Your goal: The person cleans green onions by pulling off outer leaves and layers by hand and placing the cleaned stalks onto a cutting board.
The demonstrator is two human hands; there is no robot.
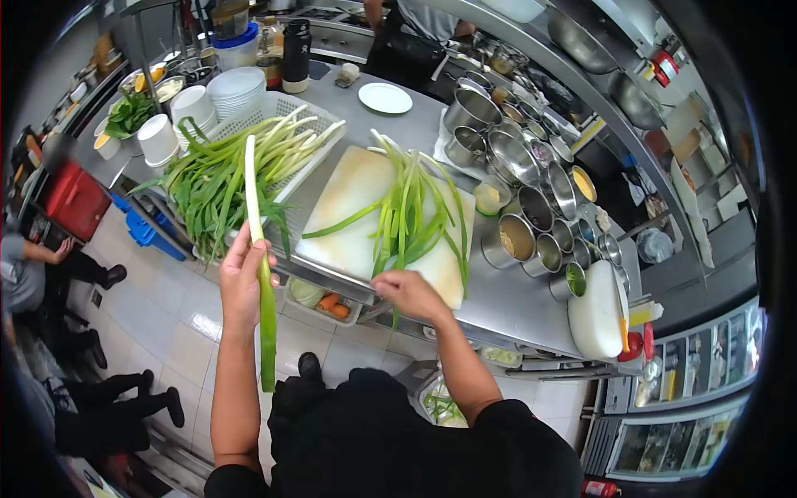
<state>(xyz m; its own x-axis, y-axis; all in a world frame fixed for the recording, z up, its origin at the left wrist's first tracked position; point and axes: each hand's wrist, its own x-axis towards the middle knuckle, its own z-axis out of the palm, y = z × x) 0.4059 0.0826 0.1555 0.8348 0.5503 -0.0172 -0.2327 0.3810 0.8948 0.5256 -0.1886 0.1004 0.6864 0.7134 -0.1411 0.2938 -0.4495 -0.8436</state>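
Observation:
In the head view, my left hand is closed around a long spring onion, held upright with its white stem up and its flat green leaf hanging past my wrist. My right hand is over the near edge of the white cutting board, fingers curled in; whatever they may pinch is hidden. Just beyond those fingers, a bunch of spring onions lies across the board. More spring onions fill a white plastic basket to the left, their leaves drooping over its near side.
Metal pots and containers crowd the counter's right side, near a white board. A white plate and stacked bowls stand farther back. Below are carrots and a bin with green scraps. Other people stand left and behind the counter.

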